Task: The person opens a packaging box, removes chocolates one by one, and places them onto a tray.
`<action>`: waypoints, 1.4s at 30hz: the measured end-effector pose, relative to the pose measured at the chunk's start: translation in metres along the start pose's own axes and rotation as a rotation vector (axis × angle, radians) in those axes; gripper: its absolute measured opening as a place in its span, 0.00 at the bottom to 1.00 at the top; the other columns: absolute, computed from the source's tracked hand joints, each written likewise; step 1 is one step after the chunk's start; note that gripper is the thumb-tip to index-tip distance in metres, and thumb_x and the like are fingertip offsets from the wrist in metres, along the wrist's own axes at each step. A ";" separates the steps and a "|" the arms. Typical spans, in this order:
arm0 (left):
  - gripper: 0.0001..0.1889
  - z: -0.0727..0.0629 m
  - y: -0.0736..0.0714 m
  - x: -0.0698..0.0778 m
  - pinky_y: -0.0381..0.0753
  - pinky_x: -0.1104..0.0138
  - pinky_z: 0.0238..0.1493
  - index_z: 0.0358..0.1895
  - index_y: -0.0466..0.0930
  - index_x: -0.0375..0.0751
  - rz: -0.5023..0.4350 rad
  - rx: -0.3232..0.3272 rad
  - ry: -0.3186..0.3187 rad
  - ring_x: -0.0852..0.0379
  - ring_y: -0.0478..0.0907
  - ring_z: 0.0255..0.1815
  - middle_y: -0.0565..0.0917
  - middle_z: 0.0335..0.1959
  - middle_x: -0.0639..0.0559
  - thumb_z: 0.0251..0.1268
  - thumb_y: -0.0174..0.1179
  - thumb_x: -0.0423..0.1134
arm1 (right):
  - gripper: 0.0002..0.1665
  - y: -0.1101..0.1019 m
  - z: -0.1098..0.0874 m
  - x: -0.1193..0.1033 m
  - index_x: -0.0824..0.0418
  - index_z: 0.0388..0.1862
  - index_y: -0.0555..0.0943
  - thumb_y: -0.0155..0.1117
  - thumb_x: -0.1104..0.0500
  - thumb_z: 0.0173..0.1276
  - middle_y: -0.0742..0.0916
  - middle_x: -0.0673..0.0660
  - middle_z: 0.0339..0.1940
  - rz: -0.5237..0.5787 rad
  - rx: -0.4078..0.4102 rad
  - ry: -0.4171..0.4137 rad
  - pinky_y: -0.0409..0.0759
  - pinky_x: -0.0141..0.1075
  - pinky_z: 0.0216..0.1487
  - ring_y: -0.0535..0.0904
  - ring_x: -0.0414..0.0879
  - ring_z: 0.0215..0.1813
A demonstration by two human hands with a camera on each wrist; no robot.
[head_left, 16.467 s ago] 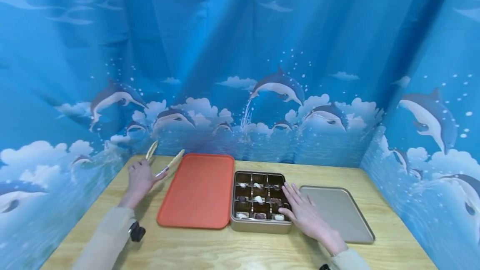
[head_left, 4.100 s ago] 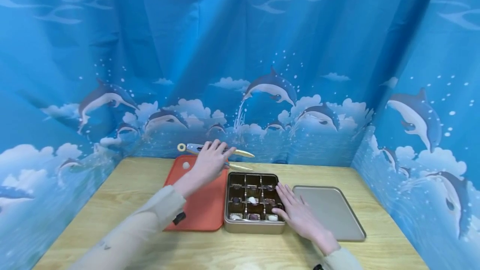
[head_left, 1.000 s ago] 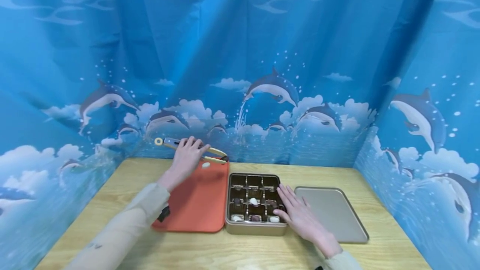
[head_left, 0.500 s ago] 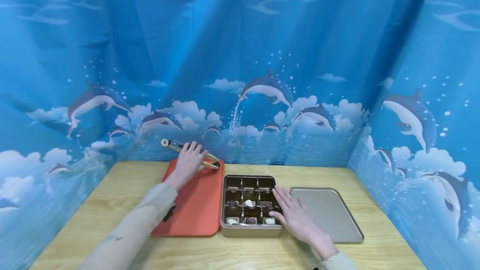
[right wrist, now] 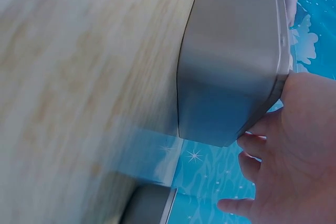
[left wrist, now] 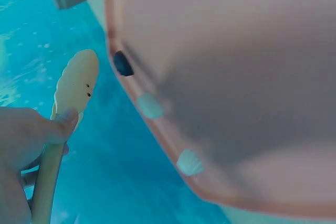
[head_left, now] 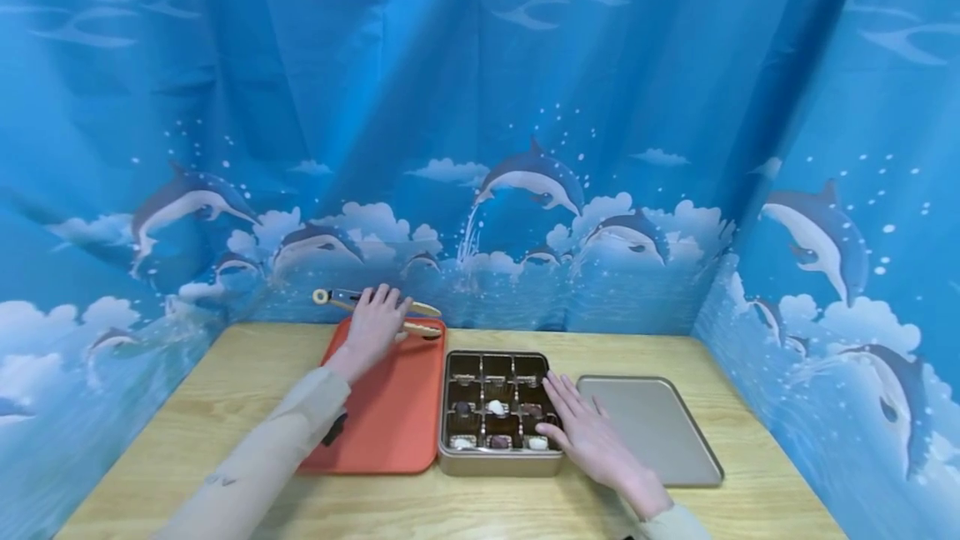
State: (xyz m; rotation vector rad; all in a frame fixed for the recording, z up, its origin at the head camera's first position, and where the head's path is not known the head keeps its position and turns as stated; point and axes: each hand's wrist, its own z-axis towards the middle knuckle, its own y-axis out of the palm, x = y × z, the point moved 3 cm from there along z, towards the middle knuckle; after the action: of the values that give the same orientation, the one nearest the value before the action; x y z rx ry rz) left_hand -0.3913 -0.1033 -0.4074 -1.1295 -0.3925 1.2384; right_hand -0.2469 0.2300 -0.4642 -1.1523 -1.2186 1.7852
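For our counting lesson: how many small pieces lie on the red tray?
3. Along the far edge of the red tray, left to right: a ridged pale piece, a second pale piece, a dark piece. The left sleeve may hide more.

No text, label, brand or number can be read in any of the three views. The one mark resembling lettering or a sign is a small dark print [head_left: 220, 480] on the person's left pale beige fabric sleeve [head_left: 262, 452], too tiny and blurred in the head view to make out.
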 end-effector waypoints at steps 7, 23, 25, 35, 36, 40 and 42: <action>0.25 -0.022 -0.032 -0.012 0.72 0.49 0.53 0.62 0.81 0.46 -0.102 0.082 -0.010 0.43 0.73 0.54 0.81 0.50 0.43 0.61 0.73 0.41 | 0.43 -0.001 0.001 -0.002 0.62 0.82 0.53 0.50 0.40 0.79 0.54 0.58 0.82 0.015 -0.008 0.006 0.48 0.66 0.75 0.48 0.58 0.82; 0.30 -0.054 -0.080 0.013 0.74 0.50 0.55 0.61 0.82 0.50 -0.131 0.182 0.163 0.46 0.74 0.52 0.82 0.48 0.48 0.51 0.77 0.40 | 0.44 -0.002 0.001 0.000 0.62 0.82 0.54 0.50 0.39 0.79 0.55 0.59 0.83 0.012 -0.014 -0.004 0.49 0.68 0.74 0.49 0.59 0.82; 0.30 -0.053 -0.083 0.018 0.74 0.51 0.55 0.60 0.82 0.51 -0.123 0.193 0.200 0.46 0.74 0.51 0.81 0.48 0.48 0.49 0.78 0.40 | 0.44 -0.002 0.001 -0.001 0.62 0.82 0.54 0.50 0.39 0.79 0.55 0.59 0.83 0.012 -0.014 -0.005 0.49 0.68 0.74 0.49 0.59 0.82; 0.23 -0.038 -0.089 0.051 0.73 0.58 0.57 0.52 0.86 0.59 0.026 0.213 0.386 0.52 0.75 0.51 0.84 0.46 0.55 0.48 0.76 0.44 | 0.44 0.000 0.002 0.000 0.61 0.82 0.53 0.50 0.39 0.79 0.54 0.57 0.83 0.016 -0.012 -0.003 0.48 0.67 0.74 0.48 0.58 0.82; 0.20 -0.037 -0.090 0.054 0.73 0.59 0.56 0.50 0.87 0.59 0.046 0.211 0.406 0.53 0.75 0.50 0.84 0.45 0.56 0.50 0.76 0.43 | 0.44 0.000 0.002 0.000 0.61 0.82 0.53 0.50 0.39 0.79 0.54 0.57 0.83 0.016 -0.015 -0.002 0.48 0.67 0.74 0.48 0.58 0.82; 0.12 -0.030 -0.092 0.067 0.72 0.61 0.55 0.46 0.87 0.63 0.159 0.185 0.477 0.54 0.75 0.48 0.84 0.43 0.59 0.59 0.70 0.41 | 0.44 0.000 0.000 -0.001 0.61 0.82 0.54 0.49 0.39 0.79 0.54 0.57 0.83 0.014 -0.015 -0.003 0.48 0.67 0.74 0.48 0.58 0.82; 0.11 -0.026 -0.094 0.073 0.72 0.62 0.55 0.45 0.88 0.64 0.210 0.161 0.505 0.55 0.75 0.48 0.84 0.43 0.60 0.62 0.69 0.41 | 0.43 0.000 0.001 -0.001 0.62 0.82 0.54 0.50 0.39 0.79 0.55 0.58 0.83 0.011 -0.005 -0.006 0.49 0.68 0.74 0.49 0.58 0.82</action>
State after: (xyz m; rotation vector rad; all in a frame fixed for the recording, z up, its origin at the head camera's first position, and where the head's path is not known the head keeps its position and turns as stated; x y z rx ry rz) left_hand -0.2955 -0.0422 -0.3639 -1.3153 0.2077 1.0921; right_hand -0.2470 0.2292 -0.4634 -1.1595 -1.2227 1.7962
